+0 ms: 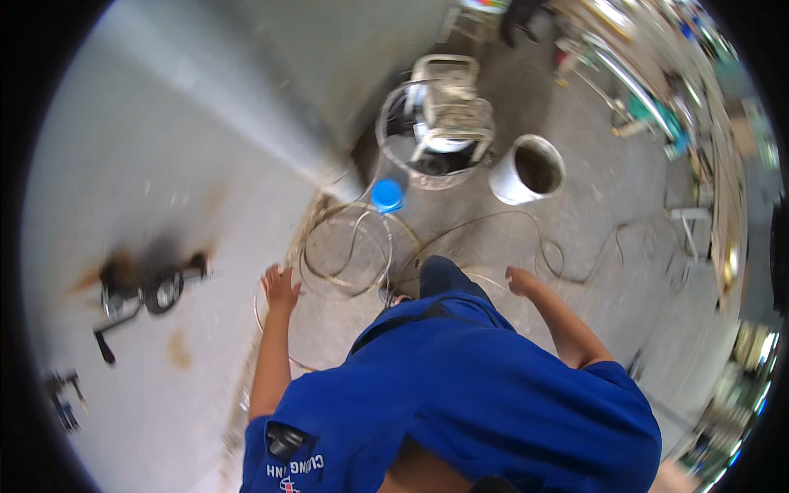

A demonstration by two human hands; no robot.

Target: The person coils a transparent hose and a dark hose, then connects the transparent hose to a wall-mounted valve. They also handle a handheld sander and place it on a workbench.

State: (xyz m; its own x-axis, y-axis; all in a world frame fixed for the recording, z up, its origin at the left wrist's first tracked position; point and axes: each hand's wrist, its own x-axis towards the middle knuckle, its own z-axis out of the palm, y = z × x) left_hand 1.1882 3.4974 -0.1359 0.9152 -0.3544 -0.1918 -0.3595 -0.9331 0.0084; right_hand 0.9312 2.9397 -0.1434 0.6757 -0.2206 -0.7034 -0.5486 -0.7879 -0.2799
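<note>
My left hand (282, 287) is held out at my left side with its fingers apart and nothing in it. It hovers near the grey wall panel and above a coil of pale hose (306, 261) on the concrete floor. My right hand (519, 281) hangs away from my body on the other side, fingers curled in, with no object visible in it. A thin dark cable (538, 226) winds over the floor beyond that hand. Ahead of me stands a machine in a dirty cream tube frame (448, 103), hose looped around it. A blue cap-like piece (387, 195) lies near its base.
Right of the machine is a white bucket (511, 181) with dark contents. A grey panel with a black crank handle (103, 345) rises on my left. Cluttered shelving with long stock (715, 148) runs along the right. Another person's dark legs (518, 20) show at the top.
</note>
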